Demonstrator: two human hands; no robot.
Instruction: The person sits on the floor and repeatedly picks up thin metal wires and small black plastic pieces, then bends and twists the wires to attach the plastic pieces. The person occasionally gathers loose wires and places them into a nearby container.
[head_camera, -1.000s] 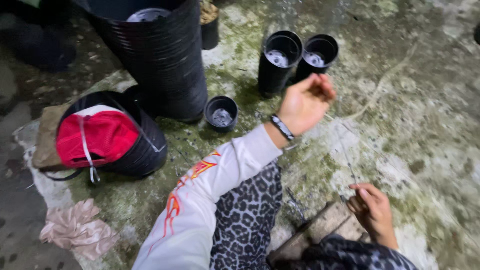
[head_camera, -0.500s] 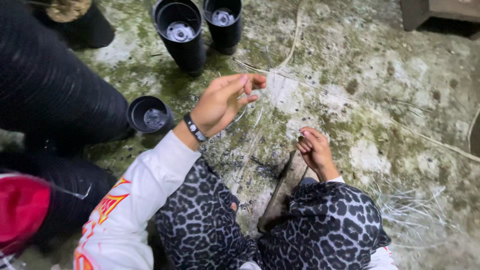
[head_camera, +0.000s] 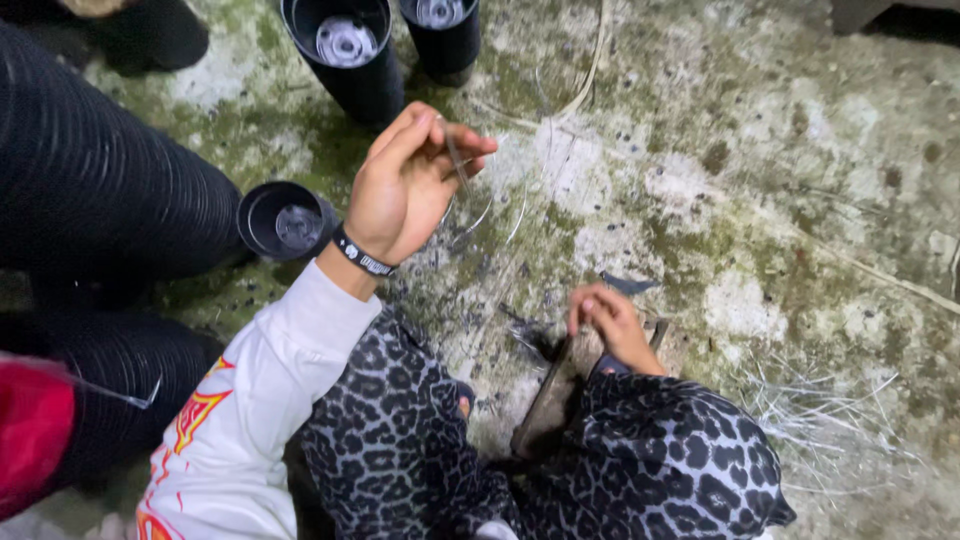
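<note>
I see three black plastic pots standing open on the ground ahead of me. The small pot (head_camera: 285, 218) sits just beside my left wrist, and something pale grey lies at its bottom; I cannot tell what. Two taller pots stand at the top edge: the left one (head_camera: 345, 55) has the same pale patch inside, and so does the right one (head_camera: 440, 30). A long stack of nested black pots (head_camera: 95, 190) lies on its side along the left, with a red cloth (head_camera: 30, 440) at the lower left corner.

The ground (head_camera: 760, 180) is rough concrete, blotched with green moss and white patches, and a bundle of pale thin strands (head_camera: 830, 420) is spread on it at the lower right.

My left hand (head_camera: 410, 185) is raised with thumb and fingers pinched on a thin wire (head_camera: 460, 165), which curves down from the fingertips. My right hand (head_camera: 610, 325) is curled near my knee, resting on a flat brown wooden piece (head_camera: 550, 395); I cannot tell whether it grips anything.

Compared with half a second ago, my left hand has closed tighter on the wire, and my right hand sits in much the same place.
</note>
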